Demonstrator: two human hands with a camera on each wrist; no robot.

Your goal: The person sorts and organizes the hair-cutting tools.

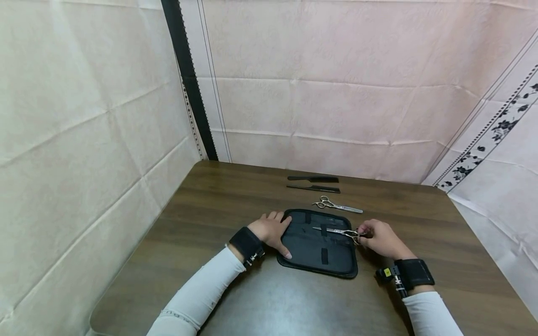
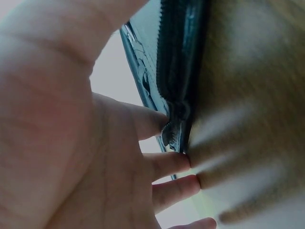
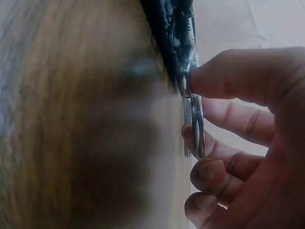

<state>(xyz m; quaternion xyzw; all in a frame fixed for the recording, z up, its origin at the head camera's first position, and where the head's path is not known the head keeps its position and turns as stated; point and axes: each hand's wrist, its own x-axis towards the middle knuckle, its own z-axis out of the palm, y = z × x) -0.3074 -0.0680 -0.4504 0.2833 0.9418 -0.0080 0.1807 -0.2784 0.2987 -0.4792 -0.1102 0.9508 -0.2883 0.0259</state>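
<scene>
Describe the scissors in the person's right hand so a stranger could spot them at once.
On the brown table, find the black case with the left hand at its left edge. Beside its right edge, the right hand pinches silver scissors by the handles, blades pointing left over the case. The other scissors lie untouched, blades pointing right.

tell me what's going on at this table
A person steadies a black zip case with the left hand at its left edge. The right hand holds scissors by the handles, the blades over the case near a strap; whether they are tucked under it is unclear. Beyond the case, a second pair of scissors and two black combs lie on the table.
</scene>
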